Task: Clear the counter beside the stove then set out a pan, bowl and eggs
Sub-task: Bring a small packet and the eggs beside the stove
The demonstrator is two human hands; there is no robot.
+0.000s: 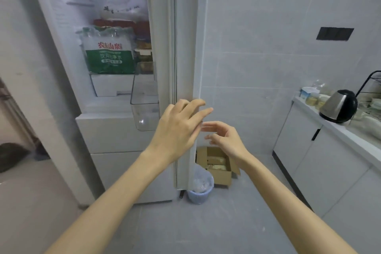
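I face a white fridge whose door stands edge-on in the middle of the view, partly open. My left hand lies on the door's edge with its fingers spread, holding nothing. My right hand hovers just right of the door edge, fingers apart and empty. Inside the fridge a shrink-wrapped pack of water bottles with a green label sits on a shelf, with jars beside it. A clear door bin looks empty. No eggs, pan or bowl can be made out.
At the right edge runs a white counter bearing a steel kettle, small tubs and a dish rack. On the floor behind the door stand a blue waste bin and an open cardboard box. A doorway opens at left.
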